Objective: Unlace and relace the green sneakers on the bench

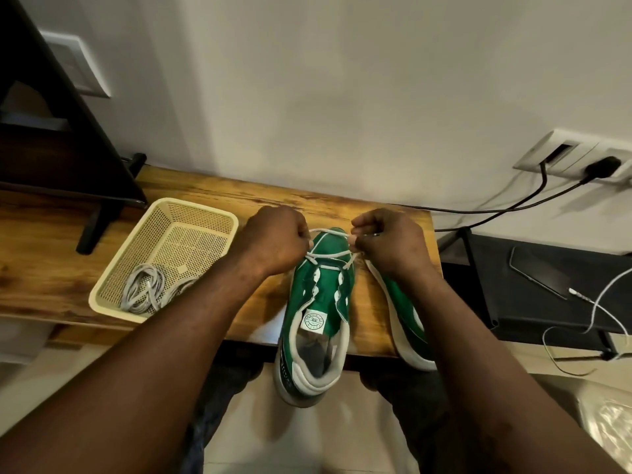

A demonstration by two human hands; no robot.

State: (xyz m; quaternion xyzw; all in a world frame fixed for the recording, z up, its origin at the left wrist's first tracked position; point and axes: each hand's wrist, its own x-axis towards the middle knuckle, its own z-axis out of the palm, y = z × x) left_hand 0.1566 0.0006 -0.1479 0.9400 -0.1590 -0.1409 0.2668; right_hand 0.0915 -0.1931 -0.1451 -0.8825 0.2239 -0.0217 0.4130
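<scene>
green sneaker, middle: green canvas sneaker with a white sole (318, 302) stands on the brown wooden bench (239, 196), toe toward the wall, heel overhanging the near edge.
white lace: flat white lace (328, 256) crosses only the eyelets nearest the toe; the eyelets further back are unlaced; one end runs to each of the hands.
left hand: left hand (273, 241) is over the toe, fingers curled tight, pinching the left end of the lace.
right hand: right hand (393, 244) is level with it, just apart, thumb and fingers pinching the right end.
second sneaker: matching green sneaker (403, 302) lies just to the right of the first, tipped so its white sole edge shows; the right forearm covers much of it, so its lacing cannot be told.
basket: cream perforated plastic basket (113, 278) sits on the bench left of the sneakers, apart from them, holding a tangled pale cord (143, 289).
side shelf: black low shelf (513, 302) right of the bench carries a dark phone (537, 275) with a white cable (602, 295) plugged in.
</scene>
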